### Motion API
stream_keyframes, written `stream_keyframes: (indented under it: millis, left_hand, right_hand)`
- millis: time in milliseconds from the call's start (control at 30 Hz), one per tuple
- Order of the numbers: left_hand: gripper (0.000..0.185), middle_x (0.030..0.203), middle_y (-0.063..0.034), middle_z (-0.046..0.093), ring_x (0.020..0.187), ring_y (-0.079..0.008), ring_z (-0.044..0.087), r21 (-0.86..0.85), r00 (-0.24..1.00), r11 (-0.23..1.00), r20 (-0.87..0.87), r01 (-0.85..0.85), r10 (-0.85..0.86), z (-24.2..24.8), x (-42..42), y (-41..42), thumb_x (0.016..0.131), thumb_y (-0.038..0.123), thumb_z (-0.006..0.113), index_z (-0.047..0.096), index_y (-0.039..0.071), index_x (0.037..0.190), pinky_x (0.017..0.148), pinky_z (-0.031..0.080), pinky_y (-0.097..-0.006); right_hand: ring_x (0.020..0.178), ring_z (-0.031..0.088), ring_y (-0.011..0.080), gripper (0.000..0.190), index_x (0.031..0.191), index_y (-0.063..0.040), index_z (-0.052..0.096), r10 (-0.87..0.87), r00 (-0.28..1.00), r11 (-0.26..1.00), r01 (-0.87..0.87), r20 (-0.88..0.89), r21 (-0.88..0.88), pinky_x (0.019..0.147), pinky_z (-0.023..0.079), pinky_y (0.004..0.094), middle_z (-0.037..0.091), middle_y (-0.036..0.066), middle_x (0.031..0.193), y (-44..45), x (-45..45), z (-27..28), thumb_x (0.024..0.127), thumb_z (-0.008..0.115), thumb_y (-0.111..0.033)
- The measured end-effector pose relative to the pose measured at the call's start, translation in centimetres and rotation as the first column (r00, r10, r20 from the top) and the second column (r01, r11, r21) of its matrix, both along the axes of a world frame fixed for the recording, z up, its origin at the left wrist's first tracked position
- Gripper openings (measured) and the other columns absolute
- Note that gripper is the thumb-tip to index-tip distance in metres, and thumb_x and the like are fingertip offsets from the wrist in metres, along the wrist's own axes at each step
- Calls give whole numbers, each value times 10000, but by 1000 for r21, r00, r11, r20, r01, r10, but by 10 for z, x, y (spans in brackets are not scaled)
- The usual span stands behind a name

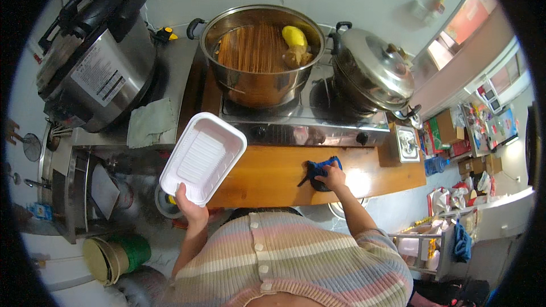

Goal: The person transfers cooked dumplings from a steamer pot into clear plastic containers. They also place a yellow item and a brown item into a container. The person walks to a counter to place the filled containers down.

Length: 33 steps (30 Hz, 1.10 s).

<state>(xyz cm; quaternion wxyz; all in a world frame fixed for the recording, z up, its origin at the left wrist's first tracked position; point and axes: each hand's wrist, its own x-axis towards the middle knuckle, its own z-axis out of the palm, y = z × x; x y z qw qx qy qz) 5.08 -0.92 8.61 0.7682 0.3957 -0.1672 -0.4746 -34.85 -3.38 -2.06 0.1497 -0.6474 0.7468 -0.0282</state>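
My left hand (190, 207) grips one end of a white plastic tray (204, 157), which is tilted above the left part of the wooden counter (264, 175). My right hand (333, 177) is closed on a blue cloth (320, 169) that lies on the counter. Beyond them, on a gas stove (311, 132), an uncovered steel pot (262, 81) holds many thin wooden sticks (254, 49) and a yellow object (294, 36) beside a brownish lump (296, 56). A lidded steel pot (373, 68) stands to its right.
A large electric pressure cooker (102, 68) stands at the left, with a folded pale cloth (151, 123) in front of it. A small steel container (407, 144) sits at the counter's right end. Lower left is a green and cream bucket (117, 259); shelves with boxes are at the right.
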Motion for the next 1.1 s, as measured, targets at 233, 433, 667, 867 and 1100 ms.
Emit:
stream_keyframes:
  millis: [233,433,667,867,1100]
  left_hand:
    - [533,1229,-142,407,1128,-288,406,14,990,990,30,-141,140,0,0,-8,806,271,408,331,-13,1249,939,309,-392]
    - [557,1221,-125,435,1114,-293,416,12,962,962,2,-272,272,-8,12,-3,806,337,438,367,-20,1227,940,296,-391]
    - [598,1187,-159,437,1060,-320,465,156,949,943,-74,-294,308,-7,20,-8,758,310,425,321,0,1258,848,390,-429]
    - [607,1234,-131,430,1108,-312,430,131,971,986,-200,-102,127,-13,18,-24,795,400,403,340,10,1255,921,324,-421]
    - [568,1230,-128,432,1123,-290,420,62,980,979,-21,-196,198,-18,13,-38,805,350,418,345,5,1250,931,316,-392]
  right_hand:
    - [748,586,209,275,939,-17,556,534,786,624,-119,311,-772,602,478,287,516,110,876,-166,35,200,693,669,-65]
    - [974,526,351,554,1168,-16,431,279,933,889,-341,-228,-305,782,465,386,456,226,1122,-345,97,245,785,568,-393]
    - [1006,512,390,715,1323,-45,203,326,810,939,-339,-487,65,812,461,384,193,287,1325,-406,98,200,796,551,-381]
    - [872,563,358,695,1261,-167,337,241,890,947,-303,-388,-108,719,502,388,342,233,1153,-417,92,197,671,688,-273]
    - [1002,511,323,553,1195,-36,437,455,784,772,-110,423,-626,841,432,390,501,214,1095,-412,99,225,712,613,-239]
